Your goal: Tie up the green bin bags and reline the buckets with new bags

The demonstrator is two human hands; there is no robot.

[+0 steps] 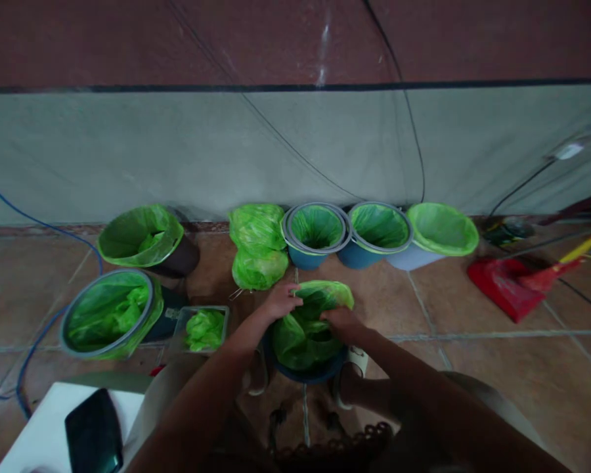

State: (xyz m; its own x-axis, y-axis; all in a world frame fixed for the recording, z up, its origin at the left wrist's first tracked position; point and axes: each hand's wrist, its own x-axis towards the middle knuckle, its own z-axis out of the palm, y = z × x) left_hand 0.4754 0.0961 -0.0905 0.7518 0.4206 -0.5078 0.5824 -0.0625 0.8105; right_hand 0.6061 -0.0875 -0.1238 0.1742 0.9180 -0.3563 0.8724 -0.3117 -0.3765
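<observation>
A blue bin (303,376) stands between my feet with a green plastic bag (295,341) in it. My left hand (282,301) pinches the bag's edge at the far left of the rim. On the right side my right hand (343,323) is closed on the bag too, its fingertips partly hidden in the folds. The far edge of the bag is spread over the rim, while the near part hangs loosely inside.
Against the wall are tied green bags (259,246), lined blue bins (318,226) and a lined white bin (440,230). Left stand a dark bin (182,256), a grey-rimmed bin (152,299) and a clear tub (177,338). A red dustpan (507,286) lies right; a phone (94,430) rests near left.
</observation>
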